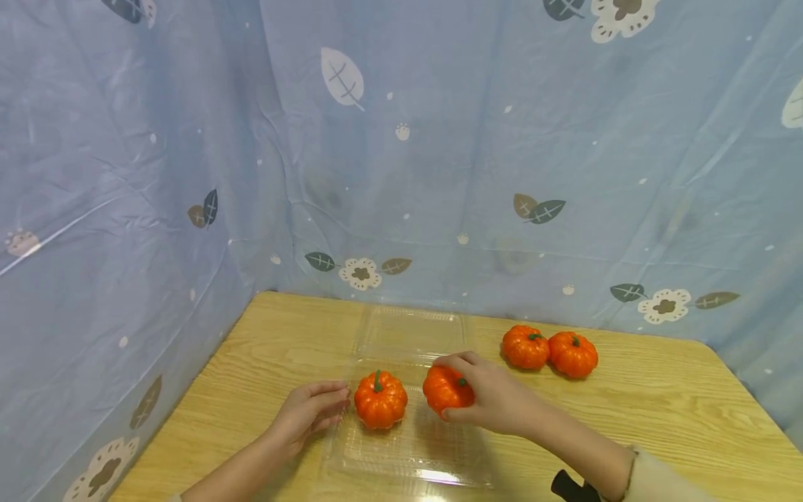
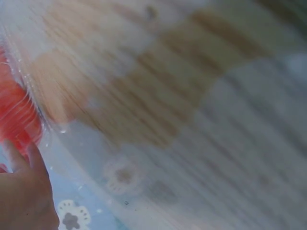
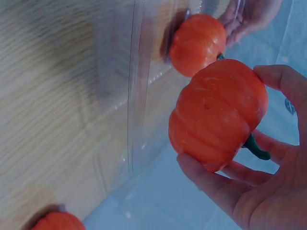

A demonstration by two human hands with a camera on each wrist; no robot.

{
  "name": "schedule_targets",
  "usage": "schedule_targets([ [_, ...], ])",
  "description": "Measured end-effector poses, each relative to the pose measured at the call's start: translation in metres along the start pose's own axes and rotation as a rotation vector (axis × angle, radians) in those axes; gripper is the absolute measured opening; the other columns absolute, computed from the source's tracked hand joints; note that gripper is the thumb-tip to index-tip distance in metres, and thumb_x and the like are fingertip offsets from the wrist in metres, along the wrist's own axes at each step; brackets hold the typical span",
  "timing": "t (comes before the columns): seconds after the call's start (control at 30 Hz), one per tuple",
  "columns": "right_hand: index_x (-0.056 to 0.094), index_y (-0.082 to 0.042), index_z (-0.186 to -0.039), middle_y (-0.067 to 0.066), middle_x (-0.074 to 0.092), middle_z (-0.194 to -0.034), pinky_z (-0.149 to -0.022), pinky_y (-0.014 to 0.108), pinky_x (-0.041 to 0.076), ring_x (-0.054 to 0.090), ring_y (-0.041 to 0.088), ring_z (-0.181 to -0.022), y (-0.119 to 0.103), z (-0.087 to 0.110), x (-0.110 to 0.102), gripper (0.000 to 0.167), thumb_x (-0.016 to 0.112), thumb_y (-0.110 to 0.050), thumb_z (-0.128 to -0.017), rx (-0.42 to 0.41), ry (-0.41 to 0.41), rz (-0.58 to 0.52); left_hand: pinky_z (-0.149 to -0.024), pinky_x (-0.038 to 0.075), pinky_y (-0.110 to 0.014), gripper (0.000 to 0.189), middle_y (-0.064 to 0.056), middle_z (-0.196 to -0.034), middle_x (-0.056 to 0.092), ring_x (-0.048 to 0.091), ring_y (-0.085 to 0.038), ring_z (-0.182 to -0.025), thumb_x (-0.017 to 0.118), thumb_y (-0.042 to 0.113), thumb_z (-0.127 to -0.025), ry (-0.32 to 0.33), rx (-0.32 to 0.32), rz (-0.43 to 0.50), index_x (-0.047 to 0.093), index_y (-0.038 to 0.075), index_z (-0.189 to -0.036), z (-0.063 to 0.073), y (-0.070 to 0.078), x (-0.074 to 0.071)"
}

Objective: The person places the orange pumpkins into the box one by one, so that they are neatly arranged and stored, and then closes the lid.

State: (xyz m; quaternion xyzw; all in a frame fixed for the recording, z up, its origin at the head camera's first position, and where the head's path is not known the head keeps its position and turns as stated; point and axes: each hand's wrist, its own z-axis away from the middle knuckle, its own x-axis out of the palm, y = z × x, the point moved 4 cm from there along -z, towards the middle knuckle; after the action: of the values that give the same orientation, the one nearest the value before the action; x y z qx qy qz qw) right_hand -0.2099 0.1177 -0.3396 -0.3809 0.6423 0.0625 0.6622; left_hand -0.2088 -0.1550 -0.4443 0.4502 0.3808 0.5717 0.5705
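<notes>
A clear plastic clamshell box (image 1: 401, 452) lies on the table with its lid (image 1: 410, 331) folded back towards the curtain. One small orange pumpkin (image 1: 380, 404) with a green stem sits in the left half of the box. My right hand (image 1: 498, 399) grips a second pumpkin (image 3: 216, 112) between thumb and fingers, above the right part of the box. In the right wrist view its stem points towards the palm. My left hand (image 1: 307, 417) is at the box's left side, its fingers extended against the clear wall beside the first pumpkin.
Two more orange pumpkins, one (image 1: 525, 347) touching the other (image 1: 574, 355), rest at the back right of the wooden table (image 1: 665, 411). A patterned blue curtain (image 1: 439, 174) hangs behind and to the left. Some black object (image 1: 574, 488) shows by the right forearm.
</notes>
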Motion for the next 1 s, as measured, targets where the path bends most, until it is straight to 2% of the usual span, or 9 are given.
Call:
schedule_targets([
  [0.33, 0.054, -0.013, -0.124, 0.012, 0.056, -0.117, -0.079, 0.043, 0.052, 0.059, 0.030, -0.099, 0.001, -0.010, 0.027, 0.059, 0.077, -0.028, -0.072, -0.055, -0.015, 0.056, -0.074, 0.055, -0.027, 0.049, -0.009, -0.105, 0.066, 0.064, -0.018, -0.093, 0.065, 0.019, -0.086, -0.014, -0.003, 0.000, 0.049, -0.011, -0.122, -0.001, 0.000, 0.001],
  [0.57, 0.056, -0.012, -0.120, 0.017, 0.056, -0.114, -0.080, 0.048, 0.050, 0.058, 0.033, -0.097, 0.005, -0.011, 0.044, 0.056, 0.077, -0.028, -0.070, -0.085, 0.008, 0.111, -0.073, 0.055, -0.026, 0.049, -0.009, -0.105, 0.066, 0.064, -0.018, -0.092, 0.065, 0.018, -0.086, -0.022, -0.002, 0.002, 0.050, -0.011, -0.122, 0.000, 0.002, 0.003],
  [0.77, 0.055, -0.010, -0.123, 0.021, 0.053, -0.119, -0.079, 0.053, 0.050, 0.055, 0.039, -0.102, 0.011, -0.009, 0.055, 0.060, 0.078, -0.028, -0.070, -0.083, -0.021, 0.125, -0.076, 0.055, -0.028, 0.048, -0.009, -0.106, 0.065, 0.063, -0.019, -0.095, 0.065, 0.018, -0.086, -0.023, 0.000, 0.000, 0.051, -0.011, -0.121, 0.002, 0.004, 0.004],
  [1.0, 0.054, -0.010, -0.124, 0.022, 0.051, -0.122, -0.077, 0.054, 0.050, 0.054, 0.040, -0.105, 0.015, -0.013, 0.058, 0.061, 0.077, -0.028, -0.071, -0.096, -0.036, 0.132, -0.077, 0.055, -0.028, 0.047, -0.008, -0.107, 0.065, 0.063, -0.019, -0.095, 0.066, 0.019, -0.086, -0.010, 0.005, -0.002, 0.052, -0.010, -0.120, 0.003, 0.005, 0.003],
])
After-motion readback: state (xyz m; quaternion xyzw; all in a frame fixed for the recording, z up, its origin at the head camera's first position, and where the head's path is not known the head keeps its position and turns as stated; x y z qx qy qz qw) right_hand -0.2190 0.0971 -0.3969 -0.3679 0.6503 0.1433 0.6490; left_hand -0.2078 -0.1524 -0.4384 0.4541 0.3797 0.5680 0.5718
